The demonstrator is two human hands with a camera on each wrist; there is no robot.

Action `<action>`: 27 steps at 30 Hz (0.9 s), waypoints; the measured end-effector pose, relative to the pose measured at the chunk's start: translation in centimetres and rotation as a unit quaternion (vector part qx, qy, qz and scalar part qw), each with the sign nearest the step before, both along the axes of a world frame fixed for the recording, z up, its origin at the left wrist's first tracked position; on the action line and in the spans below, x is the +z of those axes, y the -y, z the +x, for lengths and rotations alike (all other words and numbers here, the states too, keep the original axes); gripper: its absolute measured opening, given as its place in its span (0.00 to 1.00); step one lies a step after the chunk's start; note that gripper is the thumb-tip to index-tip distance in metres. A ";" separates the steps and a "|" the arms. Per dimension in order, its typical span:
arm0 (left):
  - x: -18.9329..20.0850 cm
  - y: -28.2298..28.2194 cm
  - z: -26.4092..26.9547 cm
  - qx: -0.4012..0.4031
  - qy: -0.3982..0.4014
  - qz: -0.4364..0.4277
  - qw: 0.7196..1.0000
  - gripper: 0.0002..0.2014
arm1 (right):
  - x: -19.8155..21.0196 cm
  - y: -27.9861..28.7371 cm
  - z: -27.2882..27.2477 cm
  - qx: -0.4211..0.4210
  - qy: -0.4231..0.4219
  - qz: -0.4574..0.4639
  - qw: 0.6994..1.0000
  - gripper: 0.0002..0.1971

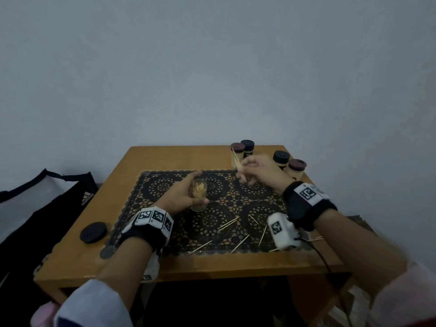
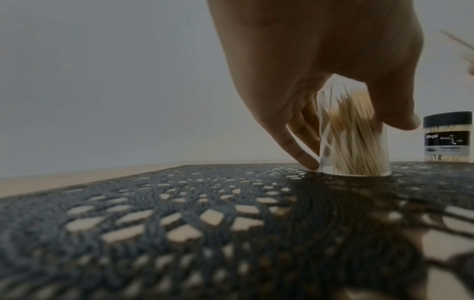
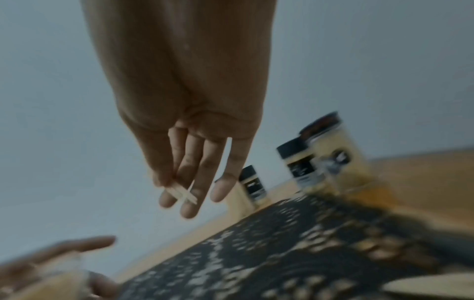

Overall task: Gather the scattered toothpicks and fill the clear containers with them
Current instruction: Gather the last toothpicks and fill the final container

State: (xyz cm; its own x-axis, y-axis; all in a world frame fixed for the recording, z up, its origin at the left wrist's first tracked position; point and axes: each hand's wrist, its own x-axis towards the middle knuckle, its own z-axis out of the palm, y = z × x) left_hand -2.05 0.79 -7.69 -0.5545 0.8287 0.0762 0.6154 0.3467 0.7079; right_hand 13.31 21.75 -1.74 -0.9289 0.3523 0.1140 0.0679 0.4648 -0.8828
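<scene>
A clear open container (image 1: 199, 195) (image 2: 352, 138) stands on the black lace mat (image 1: 169, 185), partly filled with toothpicks. My left hand (image 1: 182, 193) (image 2: 320, 67) grips it from the left, thumb and fingers around its wall. My right hand (image 1: 256, 169) (image 3: 187, 162), raised above the mat's far right, pinches a small bundle of toothpicks (image 1: 236, 161) (image 3: 183, 193) between thumb and fingers. Several loose toothpicks (image 1: 236, 232) lie scattered on the near half of the mat.
Four lidded containers full of toothpicks (image 1: 280, 161) (image 3: 300, 168) stand at the table's far right edge. A black lid (image 1: 93, 232) lies on the wooden table (image 1: 165, 267) left of the mat. A black bag (image 1: 47, 208) sits left of the table.
</scene>
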 end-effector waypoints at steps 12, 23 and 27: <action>-0.5 -0.4 -0.2 -0.006 -0.071 0.044 0.996 0.38 | -2.4 8.1 -5.9 -0.001 -0.037 -0.053 0.998 0.01; -0.9 -0.5 -0.8 -0.003 -0.062 0.025 0.998 0.53 | -0.7 5.3 -3.7 0.048 0.032 0.088 0.994 0.09; -0.8 -0.4 -0.8 -0.019 -0.069 0.044 0.997 0.51 | -1.1 4.2 -2.1 0.076 0.055 0.143 0.985 0.12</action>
State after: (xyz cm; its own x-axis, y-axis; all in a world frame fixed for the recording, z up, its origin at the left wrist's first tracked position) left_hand -2.83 1.18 -8.49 -0.5026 0.8355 0.2222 0.7198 0.2620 0.6428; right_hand 11.17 17.59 -2.81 -0.9807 0.1760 0.0848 0.0655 0.7051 -0.7060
